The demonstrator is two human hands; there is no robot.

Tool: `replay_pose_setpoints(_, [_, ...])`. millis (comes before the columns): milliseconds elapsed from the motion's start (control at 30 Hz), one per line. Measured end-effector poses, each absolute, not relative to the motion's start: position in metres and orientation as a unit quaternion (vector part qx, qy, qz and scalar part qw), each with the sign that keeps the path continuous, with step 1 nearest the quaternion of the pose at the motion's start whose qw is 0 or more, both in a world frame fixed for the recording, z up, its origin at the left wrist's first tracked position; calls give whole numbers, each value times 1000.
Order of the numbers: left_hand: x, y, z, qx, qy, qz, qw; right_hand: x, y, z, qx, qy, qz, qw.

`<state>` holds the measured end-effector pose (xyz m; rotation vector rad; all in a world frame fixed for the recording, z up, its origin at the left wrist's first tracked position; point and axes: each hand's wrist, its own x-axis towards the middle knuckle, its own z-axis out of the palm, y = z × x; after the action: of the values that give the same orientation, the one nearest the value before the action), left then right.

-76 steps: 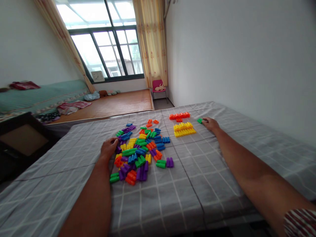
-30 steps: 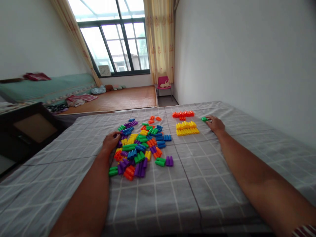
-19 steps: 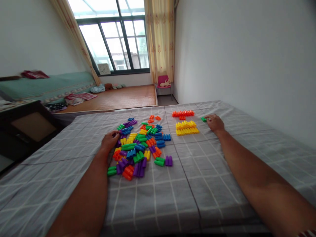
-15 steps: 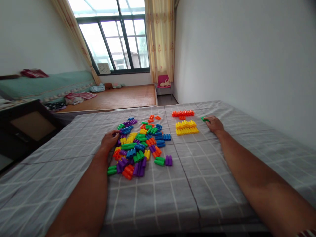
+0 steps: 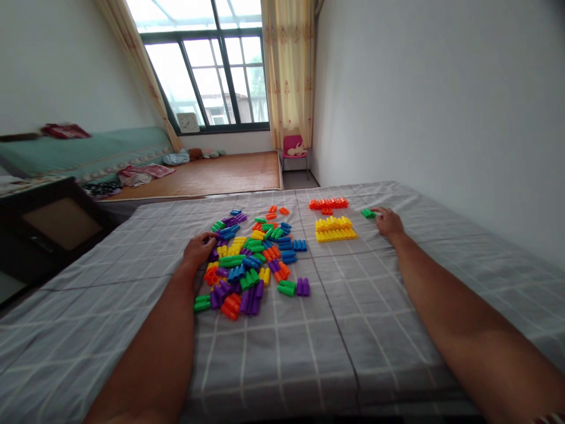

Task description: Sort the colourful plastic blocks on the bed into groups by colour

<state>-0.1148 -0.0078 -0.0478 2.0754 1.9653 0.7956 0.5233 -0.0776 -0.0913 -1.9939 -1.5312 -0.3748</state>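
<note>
My left hand (image 5: 200, 248) rests at the left edge of a loose pile of plastic building blocks (image 5: 241, 261) in green, blue, purple, yellow and orange. Its fingers are curled inward beside some purple pieces; whatever lies between them is hidden. Across the bed, my right hand (image 5: 390, 223) is beside a small green block (image 5: 368, 213), fingers apart and the tips close to its right end. Left of that block sit joined rows of yellow blocks (image 5: 335, 229) and a row of orange blocks (image 5: 329, 203), with a small orange piece (image 5: 326, 211) in front.
A grey checked sheet (image 5: 282, 359) covers the surface under the blocks. A green block (image 5: 286, 288) and a purple block (image 5: 303, 287) lie off the pile's right side. Beyond are a mat-covered bed (image 5: 233, 171), a pink chair (image 5: 292, 143) and a white wall (image 5: 432, 106).
My right hand has drawn slightly right, its fingertips easing off the green block, which now shows more fully. My left hand stays at the pile's edge. The view has shifted a little.
</note>
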Motion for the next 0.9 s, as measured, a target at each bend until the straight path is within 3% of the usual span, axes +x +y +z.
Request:
replay_pose_setpoints(400, [-117, -6, -51, 702, 651, 275, 89, 526, -81, -95, -788, -556, -120, 236])
replay_pose_setpoints(900, [-113, -10, -50, 706, 651, 267, 80, 533, -86, -101, -805, -536, -115, 227])
